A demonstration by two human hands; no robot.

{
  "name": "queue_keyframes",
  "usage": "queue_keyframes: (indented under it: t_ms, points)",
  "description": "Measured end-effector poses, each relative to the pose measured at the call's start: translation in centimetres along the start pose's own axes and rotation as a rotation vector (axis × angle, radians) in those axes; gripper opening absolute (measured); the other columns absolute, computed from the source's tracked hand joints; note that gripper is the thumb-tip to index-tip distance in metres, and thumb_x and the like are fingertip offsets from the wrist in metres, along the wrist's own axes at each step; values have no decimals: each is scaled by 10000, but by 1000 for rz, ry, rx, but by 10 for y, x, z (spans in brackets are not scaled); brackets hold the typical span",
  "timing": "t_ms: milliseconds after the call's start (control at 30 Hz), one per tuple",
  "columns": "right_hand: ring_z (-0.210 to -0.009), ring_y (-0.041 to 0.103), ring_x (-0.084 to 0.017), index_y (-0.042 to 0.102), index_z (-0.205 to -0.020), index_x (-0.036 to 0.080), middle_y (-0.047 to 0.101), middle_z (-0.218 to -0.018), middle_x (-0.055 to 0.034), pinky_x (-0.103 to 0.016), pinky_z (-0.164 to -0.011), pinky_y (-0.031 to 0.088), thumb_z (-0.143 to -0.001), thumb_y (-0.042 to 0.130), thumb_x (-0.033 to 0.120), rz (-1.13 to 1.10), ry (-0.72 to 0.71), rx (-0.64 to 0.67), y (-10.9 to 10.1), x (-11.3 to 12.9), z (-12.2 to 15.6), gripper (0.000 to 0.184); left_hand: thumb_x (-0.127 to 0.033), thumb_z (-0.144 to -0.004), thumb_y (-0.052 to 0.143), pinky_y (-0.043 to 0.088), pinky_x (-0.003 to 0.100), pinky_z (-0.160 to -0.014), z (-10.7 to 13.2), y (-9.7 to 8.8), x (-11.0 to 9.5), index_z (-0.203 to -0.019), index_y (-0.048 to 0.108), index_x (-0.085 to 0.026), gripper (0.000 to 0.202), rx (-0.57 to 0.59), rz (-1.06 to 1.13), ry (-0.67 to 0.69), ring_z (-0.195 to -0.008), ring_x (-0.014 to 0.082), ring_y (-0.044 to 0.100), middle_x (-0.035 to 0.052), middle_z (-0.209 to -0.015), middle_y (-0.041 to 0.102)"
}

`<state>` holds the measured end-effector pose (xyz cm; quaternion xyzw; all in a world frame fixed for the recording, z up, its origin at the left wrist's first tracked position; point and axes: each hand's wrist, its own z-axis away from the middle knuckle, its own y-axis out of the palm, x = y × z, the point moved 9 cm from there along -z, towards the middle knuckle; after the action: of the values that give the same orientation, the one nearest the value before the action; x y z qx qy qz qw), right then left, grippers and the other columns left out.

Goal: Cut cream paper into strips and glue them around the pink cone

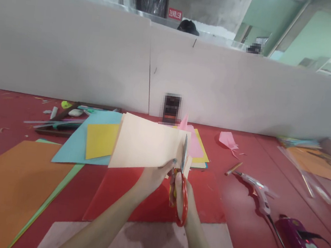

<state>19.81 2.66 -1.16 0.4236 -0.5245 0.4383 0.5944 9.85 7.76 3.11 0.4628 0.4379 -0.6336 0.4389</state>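
My left hand [159, 178] is closed on the lower edge of a cream sheet of paper [147, 144], near its right end. The sheet is held up above the table. My right hand [183, 190] grips a pair of red-handled scissors [184, 206], its fingers through the loops. The blades point away from me and lie across the right end of the sheet, where a narrow strip stands to the right of them. Beneath both hands lies a red sheet [120, 195]. My forearms and the handles hide part of my right fingers.
Blue paper [75, 141] and a yellow sheet [100, 140] lie left, with orange paper [4, 180] nearer. Pink paper [197, 144] lies behind the hands. At right are a glue gun [258, 187] and a corded purple device [302, 241]. A white partition [233, 84] stands behind.
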Motion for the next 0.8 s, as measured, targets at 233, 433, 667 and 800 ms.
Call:
queue_keyframes:
  t_ms: [233, 433, 667, 800]
  points:
    - [-312, 334, -78, 417, -684, 207, 364, -427, 72, -208, -313, 309, -782, 410, 638, -11, 99, 43, 3, -7, 2, 442, -447, -718, 526, 435, 244, -687, 0, 1, -2, -500, 520, -189, 338, 15, -10, 17, -633, 159, 566, 2, -567, 573]
    - [-282, 275, -59, 397, -648, 207, 314, -407, 88, -193, -271, 267, -765, 476, 605, -60, 122, 34, 3, -11, 3, 422, -470, -713, 529, 433, 246, -683, -2, 1, 2, -516, 528, -188, 344, 22, -13, 2, -635, 158, 562, -6, -565, 568]
    - [-275, 317, -69, 439, -653, 199, 337, -410, 82, -199, -270, 299, -750, 480, 616, -37, 139, 16, 1, -10, 2, 430, -442, -696, 546, 435, 241, -660, 0, -1, -2, -478, 525, -188, 335, -6, 0, -8, -607, 147, 555, -13, -540, 561]
    - [-293, 328, -74, 449, -680, 202, 345, -398, 85, -200, -295, 321, -756, 470, 619, -80, 129, 22, 1, -9, 1, 425, -404, -688, 560, 437, 243, -645, 0, 1, -4, -470, 513, -189, 310, 10, 20, -5, -589, 145, 551, -14, -524, 547]
